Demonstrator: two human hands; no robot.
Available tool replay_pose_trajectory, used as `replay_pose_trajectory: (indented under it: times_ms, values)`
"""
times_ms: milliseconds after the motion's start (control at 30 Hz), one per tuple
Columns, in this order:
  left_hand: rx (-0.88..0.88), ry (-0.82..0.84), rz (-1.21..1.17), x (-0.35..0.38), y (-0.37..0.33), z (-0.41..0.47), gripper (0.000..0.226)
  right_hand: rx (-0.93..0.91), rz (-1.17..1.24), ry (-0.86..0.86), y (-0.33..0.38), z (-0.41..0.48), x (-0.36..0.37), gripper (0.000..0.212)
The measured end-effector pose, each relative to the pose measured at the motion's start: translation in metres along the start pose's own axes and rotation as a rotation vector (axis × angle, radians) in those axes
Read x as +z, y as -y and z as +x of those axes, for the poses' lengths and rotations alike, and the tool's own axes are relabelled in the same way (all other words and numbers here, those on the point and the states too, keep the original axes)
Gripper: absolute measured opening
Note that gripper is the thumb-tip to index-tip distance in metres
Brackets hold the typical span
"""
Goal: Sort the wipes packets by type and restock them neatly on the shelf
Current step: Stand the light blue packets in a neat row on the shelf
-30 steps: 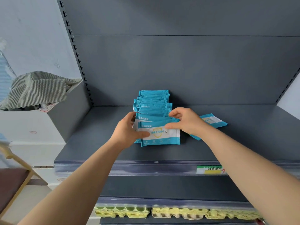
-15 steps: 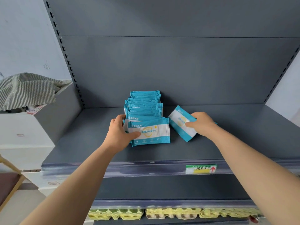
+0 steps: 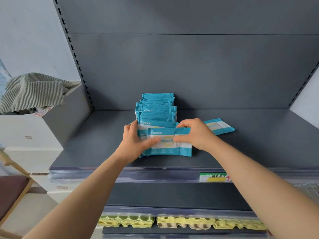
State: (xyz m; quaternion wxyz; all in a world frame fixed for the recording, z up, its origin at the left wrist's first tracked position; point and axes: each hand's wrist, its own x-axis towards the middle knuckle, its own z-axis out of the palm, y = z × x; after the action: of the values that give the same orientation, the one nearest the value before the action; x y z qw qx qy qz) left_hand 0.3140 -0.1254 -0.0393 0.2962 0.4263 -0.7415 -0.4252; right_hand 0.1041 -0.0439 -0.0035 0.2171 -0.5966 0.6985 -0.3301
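My left hand and right hand pinch the front packet at the row; it seems soft, light, slick; best held by its edges.

Front packet print blurred; right hand hides loose packet's end.

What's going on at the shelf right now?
A person is restocking wipes. Both hands, the left hand and the right hand, hold one blue and white packet at the front of a row of packets standing on the grey shelf. One more loose packet lies flat on the shelf just right of the row, not yet added.
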Motion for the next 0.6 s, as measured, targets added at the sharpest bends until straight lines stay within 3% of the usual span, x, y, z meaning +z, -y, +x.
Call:
replay_pose_trajectory:
  times_ms: [67,133,233,300,467,600]
  values:
    - [0.008,-0.030,0.122,0.003,0.002,0.001,0.102,0.015,0.060,-0.043,-0.003,0.001,0.003,0.028]
    - [0.004,-0.062,0.140,0.005,0.004,0.002,0.106,0.087,0.064,-0.120,-0.018,0.006,-0.006,0.033]
    - [-0.002,-0.059,0.119,0.006,0.005,0.003,0.100,0.212,-0.456,-0.086,-0.057,0.015,-0.030,0.039]
    - [0.008,-0.060,0.111,0.006,0.003,0.002,0.096,0.233,-0.625,-0.015,-0.076,0.014,-0.038,0.040]
    - [-0.012,-0.068,0.095,0.004,0.001,0.001,0.090,0.195,-0.429,0.025,-0.078,0.009,-0.045,0.038]
    - [-0.025,-0.041,0.053,0.000,0.001,-0.002,0.089,0.267,-0.366,0.135,-0.074,0.005,-0.051,0.065]
